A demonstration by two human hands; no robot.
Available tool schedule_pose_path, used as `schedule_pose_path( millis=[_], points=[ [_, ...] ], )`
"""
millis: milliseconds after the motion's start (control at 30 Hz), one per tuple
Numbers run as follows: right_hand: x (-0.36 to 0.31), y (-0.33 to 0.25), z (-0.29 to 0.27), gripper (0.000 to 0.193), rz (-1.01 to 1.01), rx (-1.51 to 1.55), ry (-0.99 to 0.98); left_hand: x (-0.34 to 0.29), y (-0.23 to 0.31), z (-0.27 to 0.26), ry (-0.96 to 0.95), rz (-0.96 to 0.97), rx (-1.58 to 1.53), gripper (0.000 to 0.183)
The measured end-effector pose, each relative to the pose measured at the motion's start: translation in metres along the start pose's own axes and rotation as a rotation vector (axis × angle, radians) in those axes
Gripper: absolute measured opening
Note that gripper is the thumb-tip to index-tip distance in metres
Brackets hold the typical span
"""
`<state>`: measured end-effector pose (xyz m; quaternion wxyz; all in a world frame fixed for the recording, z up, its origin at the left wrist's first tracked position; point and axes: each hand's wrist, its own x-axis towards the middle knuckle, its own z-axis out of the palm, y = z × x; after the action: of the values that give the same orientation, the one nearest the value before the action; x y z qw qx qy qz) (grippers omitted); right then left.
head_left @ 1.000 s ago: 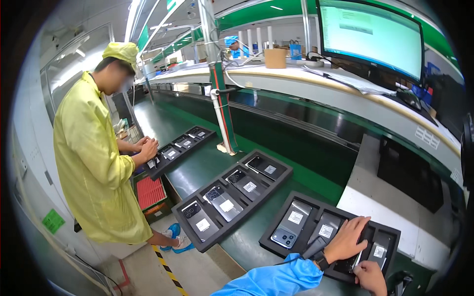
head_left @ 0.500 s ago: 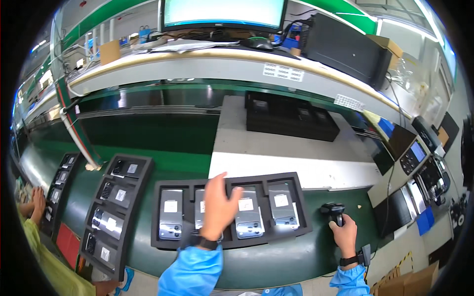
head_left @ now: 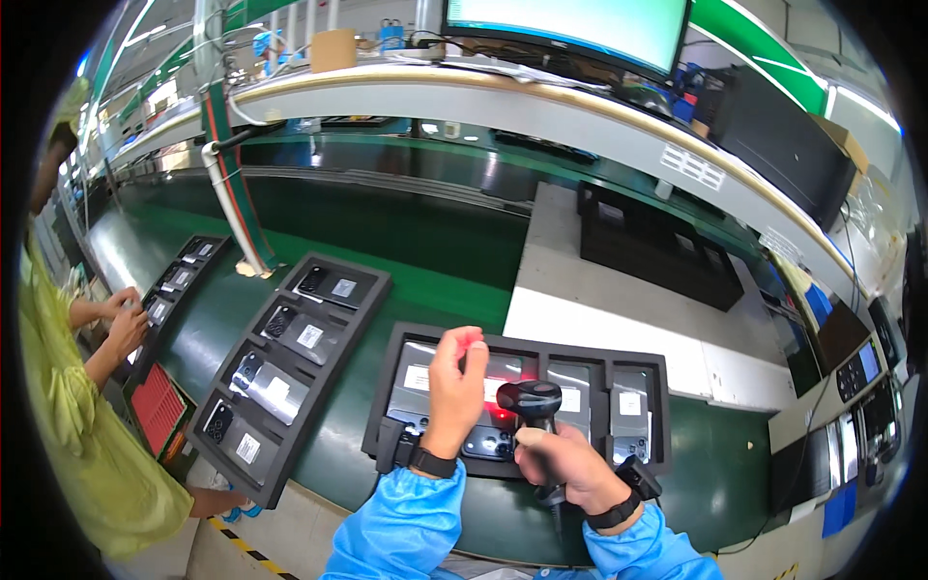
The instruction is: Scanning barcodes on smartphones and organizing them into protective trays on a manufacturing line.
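Observation:
A black foam tray (head_left: 514,342) lies before me with several smartphones in its slots, such as the dark phone (head_left: 631,425) at its right end; the phones lie back up with white labels. My right hand (head_left: 580,474) grips a black barcode scanner (head_left: 532,396) over the tray's near middle. The scanner's red light falls on a phone (head_left: 488,442) beneath it. Just left of that glow, my left hand (head_left: 452,391) is raised over the tray, fingers stretched upward, thumb apart, nothing visible in it. It hides part of the phones there.
A second tray of phones (head_left: 377,300) lies to the left. Beyond it, a co-worker's hands (head_left: 124,324) are at another tray (head_left: 198,246). A post (head_left: 232,203) rises from the bench. Dark trays (head_left: 657,256) stand on a pale board, under a shelf with a monitor (head_left: 570,29).
My right hand has brought the scanner left from the bench to over the tray, and its red light now shows. My left hand stays above the tray. The view has shifted left.

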<state>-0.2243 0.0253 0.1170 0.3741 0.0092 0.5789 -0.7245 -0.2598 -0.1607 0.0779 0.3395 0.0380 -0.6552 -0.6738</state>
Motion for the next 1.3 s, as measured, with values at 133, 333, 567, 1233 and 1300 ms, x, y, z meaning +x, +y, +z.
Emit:
schedule_pose_path(
  millis=[133,333,567,1233,1300],
  points=[
    [0.002,0.001,0.01,0.027,0.035,-0.093,0.087,0.001,-0.004,0.005,-0.032,0.043,0.161,0.028],
    [-0.043,-0.011,0.002,0.039,-0.149,-0.323,0.182,-0.008,-0.003,0.0,-0.184,0.317,0.499,0.044],
    [-0.125,-0.013,-0.124,0.036,-0.259,-0.647,0.844,-0.028,-0.005,0.006,-0.56,0.189,0.97,0.075],
    [-0.154,0.029,-0.226,0.051,-0.609,-0.964,1.341,-0.004,-0.021,-0.002,-0.41,-0.095,0.146,0.071],
    [-0.154,0.028,-0.212,0.053,-0.768,-1.038,1.468,-0.004,-0.023,-0.001,-0.387,-0.066,0.11,0.071]
  ],
)
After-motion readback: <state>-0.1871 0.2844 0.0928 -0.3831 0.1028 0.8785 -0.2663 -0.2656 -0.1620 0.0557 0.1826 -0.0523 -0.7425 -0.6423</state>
